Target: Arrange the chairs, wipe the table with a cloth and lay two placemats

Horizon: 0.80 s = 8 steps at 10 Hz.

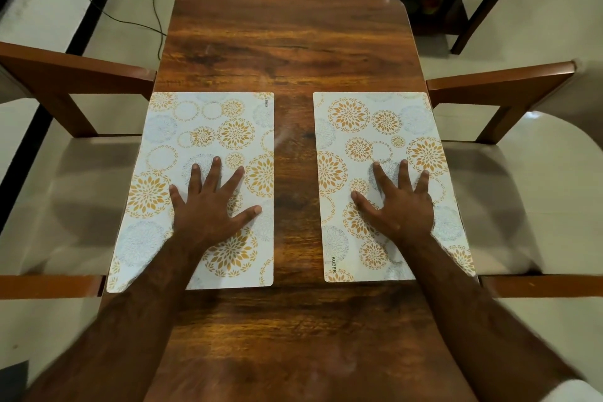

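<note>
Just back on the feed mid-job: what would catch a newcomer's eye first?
The left hand rests flat, fingers spread, on the left placemat, the right hand likewise on the right placemat. Both floral mats lie side by side on the wooden table, bare wood between them. A cushioned left chair and right chair flank the table.

Left hand (208,209) and right hand (399,209) both lie flat, palms down.
They sit level with each other and well apart, each with straight fingers fanned wide and its thumb pointing inward toward the other hand. The left forearm (146,290) and right forearm (456,297) are bare and stretch forward from the body, angling slightly inward toward the wrists.
</note>
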Tool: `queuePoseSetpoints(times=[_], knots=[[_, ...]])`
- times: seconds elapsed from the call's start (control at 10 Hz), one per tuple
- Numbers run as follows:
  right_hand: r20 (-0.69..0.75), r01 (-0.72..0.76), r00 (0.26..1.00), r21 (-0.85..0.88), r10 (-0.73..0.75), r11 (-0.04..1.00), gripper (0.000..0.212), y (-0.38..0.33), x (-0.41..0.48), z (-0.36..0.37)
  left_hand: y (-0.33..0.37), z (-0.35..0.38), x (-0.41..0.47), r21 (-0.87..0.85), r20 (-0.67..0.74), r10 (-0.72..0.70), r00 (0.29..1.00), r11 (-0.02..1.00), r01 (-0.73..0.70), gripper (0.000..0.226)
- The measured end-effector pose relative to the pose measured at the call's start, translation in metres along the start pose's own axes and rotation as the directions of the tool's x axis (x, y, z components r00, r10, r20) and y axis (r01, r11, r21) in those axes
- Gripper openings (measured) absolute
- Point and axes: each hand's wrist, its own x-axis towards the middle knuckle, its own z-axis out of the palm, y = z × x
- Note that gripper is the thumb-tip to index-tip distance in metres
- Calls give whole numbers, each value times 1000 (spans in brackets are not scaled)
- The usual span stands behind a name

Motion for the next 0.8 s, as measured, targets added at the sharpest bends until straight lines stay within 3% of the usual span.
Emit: queuePoseSetpoints(times=[0.7,0.8], knots=[[51,-6,999,30,4,1000,105,2,5,1,5,-12,1,-19,50,-37,998,999,38,112],[-43,24,999,40,-22,999,99,-15,-10,-13,19,-22,-13,22,-30,-43,999,999,43,114]])
